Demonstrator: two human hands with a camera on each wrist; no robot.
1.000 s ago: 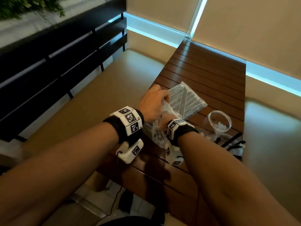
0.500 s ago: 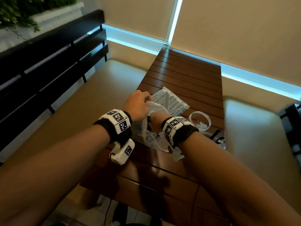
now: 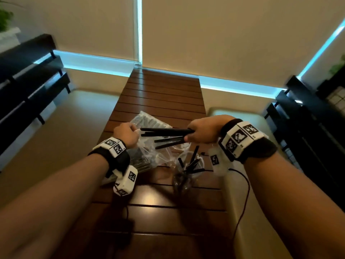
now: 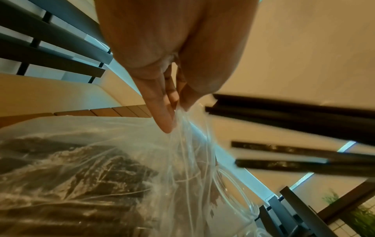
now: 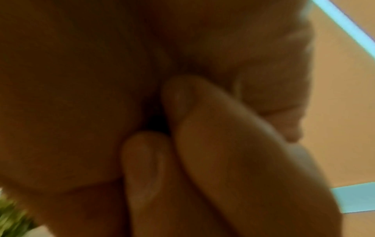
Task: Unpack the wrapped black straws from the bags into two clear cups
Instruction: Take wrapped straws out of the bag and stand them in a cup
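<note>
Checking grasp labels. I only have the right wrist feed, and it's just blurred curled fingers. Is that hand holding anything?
Observer: Yes. In the head view the right hand grips a bundle of black straws by one end, with the free ends pointing toward the other hand.
Operator: What's the left doing?
Observer: The left hand pinches the clear bag. The left wrist view shows its fingers on the gathered plastic.
Operator: Any straws in a cup?
Observer: Yes. A clear cup below the right hand holds several loose straws.
</note>
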